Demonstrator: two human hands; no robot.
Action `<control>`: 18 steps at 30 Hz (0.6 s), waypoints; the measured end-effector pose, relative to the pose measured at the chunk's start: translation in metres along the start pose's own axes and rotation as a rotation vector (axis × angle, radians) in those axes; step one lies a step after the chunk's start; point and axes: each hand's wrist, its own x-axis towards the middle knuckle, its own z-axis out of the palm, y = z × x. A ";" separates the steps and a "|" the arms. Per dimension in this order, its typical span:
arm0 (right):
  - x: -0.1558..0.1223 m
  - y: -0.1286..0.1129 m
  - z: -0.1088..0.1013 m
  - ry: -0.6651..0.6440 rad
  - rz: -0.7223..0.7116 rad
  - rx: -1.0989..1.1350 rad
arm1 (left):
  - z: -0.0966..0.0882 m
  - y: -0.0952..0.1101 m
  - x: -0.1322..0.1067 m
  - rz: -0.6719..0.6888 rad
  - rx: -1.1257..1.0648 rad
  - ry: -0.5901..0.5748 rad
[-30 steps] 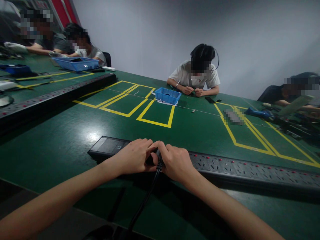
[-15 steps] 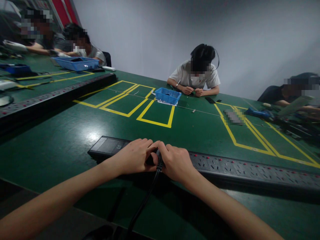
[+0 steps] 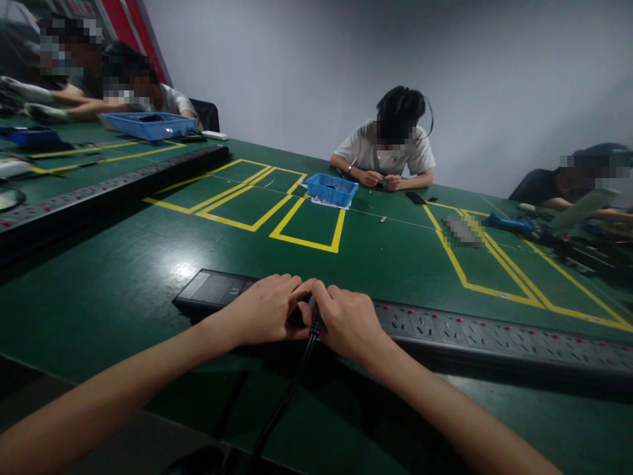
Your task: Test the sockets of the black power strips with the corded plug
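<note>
A long black power strip (image 3: pixel 475 333) with red switches lies across the green table (image 3: pixel 123 284) in front of me. My left hand (image 3: pixel 264 309) and my right hand (image 3: pixel 346 320) meet over its left part, fingers curled round a black plug (image 3: pixel 302 316). The plug's black cable (image 3: pixel 284 399) runs down from between my hands toward me and off the table's near edge. Most of the plug is hidden under my fingers.
Yellow tape marks boxes on the table. A small blue tray (image 3: pixel 331 189) sits before a person across from me. A second black power strip (image 3: pixel 103 191) runs at the left, with another blue tray (image 3: pixel 148 125) and two seated people behind. A person works at the far right.
My hands and the plug have stayed where they were. The people at the far left have shifted slightly.
</note>
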 end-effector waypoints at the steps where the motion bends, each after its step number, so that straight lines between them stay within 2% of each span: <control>1: 0.000 0.000 0.000 0.005 0.001 0.001 | 0.000 0.000 0.000 -0.001 0.002 -0.001; 18: 0.000 0.002 0.003 0.011 -0.014 0.015 | -0.001 0.000 0.001 -0.003 0.017 -0.017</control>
